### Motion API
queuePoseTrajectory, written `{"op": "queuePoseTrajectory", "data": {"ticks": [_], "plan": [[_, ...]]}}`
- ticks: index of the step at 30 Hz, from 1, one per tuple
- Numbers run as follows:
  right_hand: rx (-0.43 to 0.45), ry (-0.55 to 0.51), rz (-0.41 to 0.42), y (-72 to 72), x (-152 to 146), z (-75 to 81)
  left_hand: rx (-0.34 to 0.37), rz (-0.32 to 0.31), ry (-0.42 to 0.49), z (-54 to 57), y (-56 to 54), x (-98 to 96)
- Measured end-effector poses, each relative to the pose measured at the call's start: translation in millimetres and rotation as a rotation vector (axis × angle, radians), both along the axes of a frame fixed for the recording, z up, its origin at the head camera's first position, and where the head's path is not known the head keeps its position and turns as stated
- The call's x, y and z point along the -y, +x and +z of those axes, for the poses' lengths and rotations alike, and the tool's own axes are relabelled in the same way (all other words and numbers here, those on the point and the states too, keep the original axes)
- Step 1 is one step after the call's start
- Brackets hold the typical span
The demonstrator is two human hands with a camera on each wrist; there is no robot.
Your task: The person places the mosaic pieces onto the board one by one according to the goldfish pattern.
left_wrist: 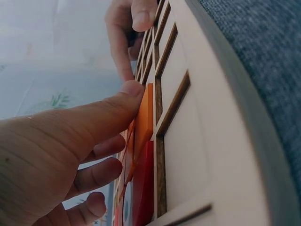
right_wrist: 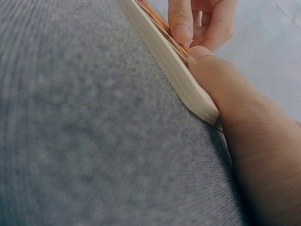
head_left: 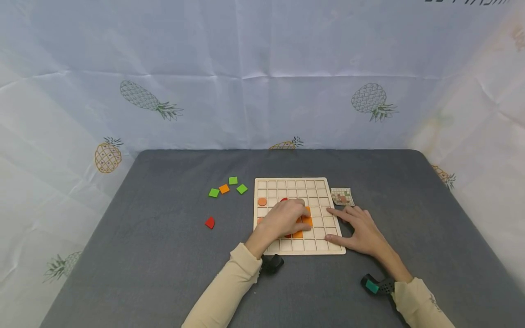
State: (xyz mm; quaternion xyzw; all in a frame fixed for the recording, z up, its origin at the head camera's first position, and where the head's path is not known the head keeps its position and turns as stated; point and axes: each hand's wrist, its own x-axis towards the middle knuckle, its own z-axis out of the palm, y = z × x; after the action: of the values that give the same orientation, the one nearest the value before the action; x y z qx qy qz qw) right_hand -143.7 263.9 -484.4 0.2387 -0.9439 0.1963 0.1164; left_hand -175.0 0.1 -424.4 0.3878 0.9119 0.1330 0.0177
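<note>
A pale wooden grid board (head_left: pixel 309 246) lies on the table. My left hand (head_left: pixel 285 217) reaches over its middle, thumb and forefinger at opposite sides of an orange square tile (head_left: pixel 306 221); the forefinger tip is hidden in the left wrist view. Close to that thumb sit another orange tile (left_wrist: pixel 146 113) and a red piece (left_wrist: pixel 145 181). My right hand (head_left: pixel 360 230) has thumb and fingers spread, touching the board's right side. Its thumb (right_wrist: pixel 202 54) rests at the board edge in the right wrist view. Round orange pieces (head_left: pixel 262 201) occupy cells at the board's left.
Left of the board lie several loose green tiles (head_left: pixel 233 180), an orange tile (head_left: pixel 223 188) and a red quarter-round piece (head_left: pixel 210 222). A small pattern card (head_left: pixel 342 196) lies beside the board's right edge. The table (head_left: pixel 172 255) has a dark grey cloth.
</note>
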Motion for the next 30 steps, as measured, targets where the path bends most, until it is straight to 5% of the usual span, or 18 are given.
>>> {"op": "queuePoseTrajectory", "data": {"ticks": [17, 30], "plan": [[0.008, 0.012, -0.003, 0.0, -1, -2.1, 0.093, 0.046, 0.147, 24.8, -7.3, 19.9], [0.034, 0.012, -0.011, -0.3, -1, -0.4, 0.057, 0.17, 0.293, 41.6, -22.9, 90.3]]}}
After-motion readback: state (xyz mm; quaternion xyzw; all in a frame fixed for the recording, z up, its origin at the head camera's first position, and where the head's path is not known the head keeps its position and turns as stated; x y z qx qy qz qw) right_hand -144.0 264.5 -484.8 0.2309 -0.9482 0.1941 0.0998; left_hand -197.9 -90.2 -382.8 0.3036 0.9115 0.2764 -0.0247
